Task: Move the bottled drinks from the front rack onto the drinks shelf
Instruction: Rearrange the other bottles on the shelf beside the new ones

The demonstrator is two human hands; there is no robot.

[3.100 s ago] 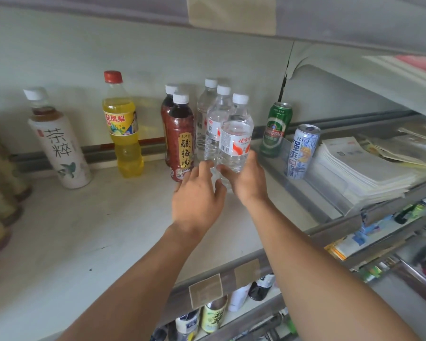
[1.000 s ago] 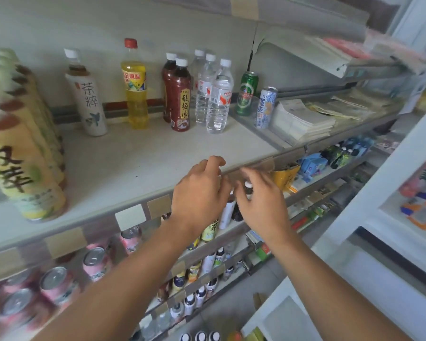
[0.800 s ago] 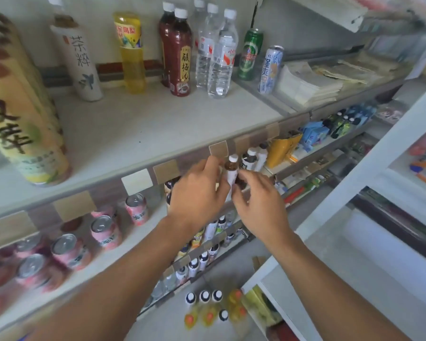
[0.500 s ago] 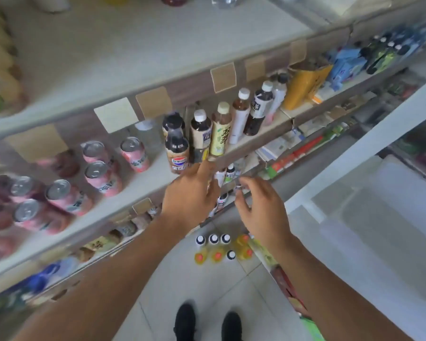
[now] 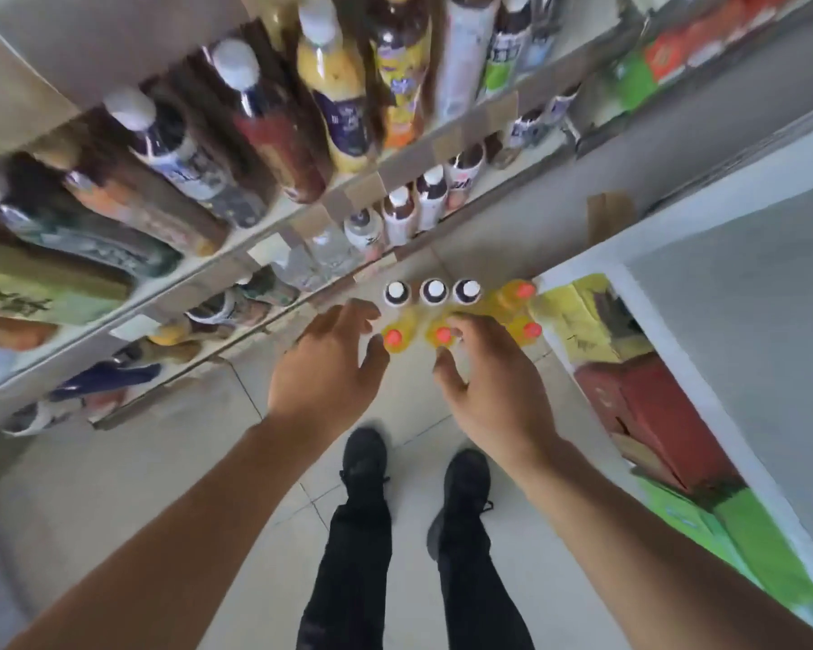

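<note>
Below, on the tiled floor [image 5: 170, 466], a small cluster of bottles stands upright at the foot of the shelving: three dark bottles with white caps [image 5: 434, 291] in a far row, and yellow bottles with orange-red caps [image 5: 529, 330] around and just nearer than them. Both hands reach down over the cluster. The left hand [image 5: 326, 368] has its fingers spread and loose, holding nothing, its fingertips just beside the leftmost orange-capped bottle [image 5: 394, 338]. The right hand [image 5: 493, 386] is also slack and empty, fingers bent over the middle orange cap [image 5: 441, 335]; whether they touch it I cannot quite tell through the blur. To the left, tiers of the drinks shelf [image 5: 273, 229] carry many bottles, smeared by motion. To the right, a white rack [image 5: 677, 349] holds yellow, red and green cartons. Black shoes [image 5: 364, 455] and dark trousers show near the bottom edge
</note>
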